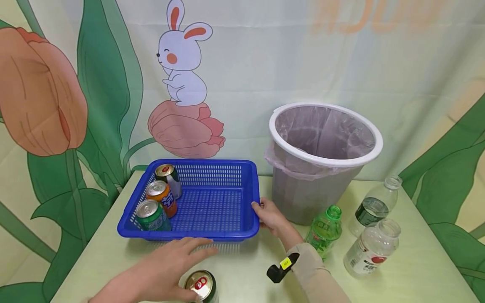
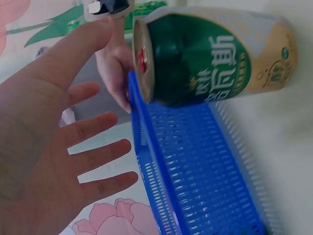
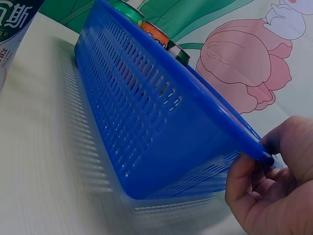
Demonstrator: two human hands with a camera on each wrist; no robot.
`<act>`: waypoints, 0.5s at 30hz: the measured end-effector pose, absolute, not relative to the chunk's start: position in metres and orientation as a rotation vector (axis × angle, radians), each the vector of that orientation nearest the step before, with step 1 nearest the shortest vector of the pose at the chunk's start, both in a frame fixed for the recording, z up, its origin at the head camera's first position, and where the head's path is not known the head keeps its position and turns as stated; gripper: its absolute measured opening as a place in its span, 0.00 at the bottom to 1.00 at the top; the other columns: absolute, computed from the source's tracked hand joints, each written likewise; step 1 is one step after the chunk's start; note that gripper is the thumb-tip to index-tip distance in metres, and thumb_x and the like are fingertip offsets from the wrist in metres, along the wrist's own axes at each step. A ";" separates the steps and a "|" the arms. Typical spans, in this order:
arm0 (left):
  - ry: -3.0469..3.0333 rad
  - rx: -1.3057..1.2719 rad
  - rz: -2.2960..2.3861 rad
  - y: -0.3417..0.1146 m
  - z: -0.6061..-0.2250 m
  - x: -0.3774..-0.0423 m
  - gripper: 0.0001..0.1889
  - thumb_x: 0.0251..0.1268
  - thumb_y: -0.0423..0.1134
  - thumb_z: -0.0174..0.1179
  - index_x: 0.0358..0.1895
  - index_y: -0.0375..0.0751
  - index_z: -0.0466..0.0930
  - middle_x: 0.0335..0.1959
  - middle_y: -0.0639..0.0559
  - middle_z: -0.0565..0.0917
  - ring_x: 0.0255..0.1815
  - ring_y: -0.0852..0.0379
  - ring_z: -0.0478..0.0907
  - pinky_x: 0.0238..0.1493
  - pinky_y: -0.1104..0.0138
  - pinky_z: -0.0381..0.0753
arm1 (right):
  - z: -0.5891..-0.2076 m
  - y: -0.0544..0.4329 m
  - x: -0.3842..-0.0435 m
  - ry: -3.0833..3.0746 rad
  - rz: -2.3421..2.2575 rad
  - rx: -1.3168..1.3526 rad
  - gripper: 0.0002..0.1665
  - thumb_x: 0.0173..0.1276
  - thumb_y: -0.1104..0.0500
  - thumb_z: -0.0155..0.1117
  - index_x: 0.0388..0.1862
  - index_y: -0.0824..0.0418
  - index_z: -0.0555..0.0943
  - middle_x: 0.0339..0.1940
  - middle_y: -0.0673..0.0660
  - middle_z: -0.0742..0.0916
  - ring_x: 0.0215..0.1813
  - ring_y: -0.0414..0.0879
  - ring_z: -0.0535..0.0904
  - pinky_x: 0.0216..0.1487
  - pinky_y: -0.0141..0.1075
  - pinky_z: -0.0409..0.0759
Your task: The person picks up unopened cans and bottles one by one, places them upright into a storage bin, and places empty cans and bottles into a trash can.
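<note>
My right hand (image 1: 271, 216) grips the right rim of a blue plastic basket (image 1: 212, 233), thumb on top and fingers curled beneath, as the right wrist view (image 3: 276, 178) shows. Along the basket's left side stand a dark can (image 1: 170, 181), an orange can (image 1: 163, 198) and a green can (image 1: 153, 216). Spread fingers mark my left hand (image 1: 163, 267), which hovers beside a green and gold drink can (image 1: 202, 288) near the table's front. In the left wrist view that can (image 2: 215, 58) stands apart from the fingers, with a gap between.
A grey bin (image 1: 303, 193) with a white rim and a plastic liner stands behind and right of the basket. To the right are a green bottle (image 1: 325, 231), a clear bottle with a dark label (image 1: 375, 208) and a wide-mouthed clear bottle (image 1: 373, 248). A printed curtain hangs behind.
</note>
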State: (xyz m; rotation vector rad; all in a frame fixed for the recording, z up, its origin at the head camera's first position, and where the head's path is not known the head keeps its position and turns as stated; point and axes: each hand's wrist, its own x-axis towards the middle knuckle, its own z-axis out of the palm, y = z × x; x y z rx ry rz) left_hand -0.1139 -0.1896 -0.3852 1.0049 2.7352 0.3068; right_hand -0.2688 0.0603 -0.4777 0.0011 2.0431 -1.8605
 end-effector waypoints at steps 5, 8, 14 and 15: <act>2.624 0.971 0.347 -0.186 -0.394 -0.113 0.43 0.44 0.74 0.53 0.68 0.66 0.56 0.68 0.52 0.62 0.66 0.45 0.61 0.58 0.42 0.66 | -0.477 0.061 -0.268 2.052 -1.856 0.006 0.18 0.72 0.56 0.45 0.52 0.70 0.67 0.46 0.69 0.80 0.37 0.53 0.82 0.29 0.37 0.82; 2.551 0.937 0.352 -0.181 -0.400 -0.114 0.44 0.42 0.74 0.54 0.68 0.68 0.56 0.69 0.52 0.61 0.66 0.44 0.61 0.59 0.41 0.65 | -0.477 0.061 -0.267 2.045 -1.858 0.003 0.19 0.72 0.56 0.45 0.53 0.71 0.67 0.47 0.69 0.80 0.38 0.53 0.82 0.29 0.37 0.81; 2.519 1.004 0.260 -0.176 -0.412 -0.113 0.38 0.49 0.61 0.63 0.66 0.68 0.58 0.67 0.52 0.63 0.63 0.46 0.64 0.55 0.46 0.71 | -0.475 0.060 -0.267 2.048 -1.852 0.003 0.21 0.72 0.56 0.45 0.54 0.72 0.67 0.48 0.70 0.79 0.39 0.53 0.82 0.29 0.36 0.81; 2.523 1.032 0.242 -0.176 -0.413 -0.113 0.37 0.50 0.60 0.63 0.66 0.68 0.59 0.67 0.52 0.64 0.63 0.46 0.65 0.55 0.47 0.73 | -0.475 0.060 -0.267 2.050 -1.852 0.006 0.21 0.72 0.56 0.45 0.54 0.72 0.67 0.48 0.70 0.79 0.39 0.53 0.81 0.29 0.36 0.81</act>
